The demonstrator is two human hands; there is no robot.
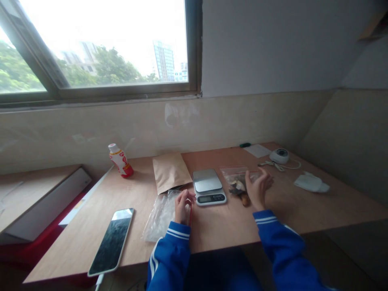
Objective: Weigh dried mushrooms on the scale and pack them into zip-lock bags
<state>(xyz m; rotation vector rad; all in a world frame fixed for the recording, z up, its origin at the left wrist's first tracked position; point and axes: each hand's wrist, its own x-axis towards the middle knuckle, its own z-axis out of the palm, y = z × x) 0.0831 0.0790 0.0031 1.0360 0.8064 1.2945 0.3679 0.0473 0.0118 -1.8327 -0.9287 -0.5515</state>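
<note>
Left hand (184, 206) curled, fingers loosely closed, over a clear plastic bag (160, 218) near the worktop's front edge; can't tell if it grips anything. Thin red item (190, 214) beside it, mostly hidden, unidentified. Right hand (257, 189) open, fingers spread, just beside a clear zip bag (235, 171) of dried brown pieces (238, 190), exact contents hard to make out. Digital kitchen scale (208, 186) between hands. Kraft paper envelope (169, 173) behind the plastic bag. Phone (111, 241) at front-left edge, its cable (98, 281) cut off by frame. Bottle (120, 161) at back edge.
</note>
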